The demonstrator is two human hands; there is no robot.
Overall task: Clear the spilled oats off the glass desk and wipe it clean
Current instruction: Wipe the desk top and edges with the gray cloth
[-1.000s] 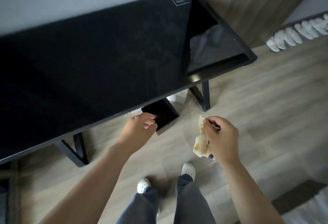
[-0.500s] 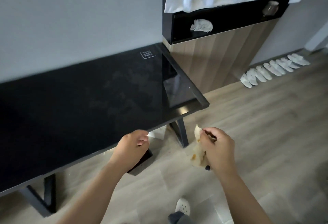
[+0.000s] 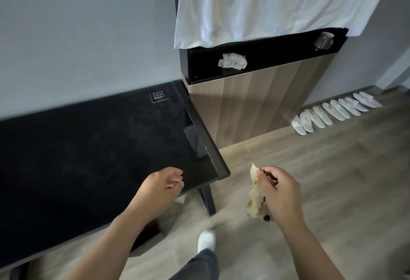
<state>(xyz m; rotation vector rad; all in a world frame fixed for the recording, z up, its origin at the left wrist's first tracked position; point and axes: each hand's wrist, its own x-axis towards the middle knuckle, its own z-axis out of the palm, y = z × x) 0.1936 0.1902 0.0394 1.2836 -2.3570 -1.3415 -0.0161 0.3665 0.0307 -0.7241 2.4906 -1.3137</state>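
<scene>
The black glass desk (image 3: 99,146) fills the left half of the view; its top shows faint smears and no oats that I can see. My left hand (image 3: 162,187) hovers over the desk's front edge near the right corner, fingers curled in, with nothing visible in it. My right hand (image 3: 281,193) is out over the floor to the right of the desk. It grips a crumpled, stained pale cloth (image 3: 254,202) that hangs down from the fingers.
A dark bin (image 3: 150,233) sits on the floor under the desk's front edge. A wooden cabinet (image 3: 255,102) stands to the right of the desk, with a crumpled rag (image 3: 232,61) on its black shelf and a white sheet (image 3: 266,2) hanging above. White slippers (image 3: 332,111) line the wall.
The view has tilted up from the floor towards the wall and cabinet. My left hand has risen from the bin to the desk's front edge. My right hand still holds the cloth.
</scene>
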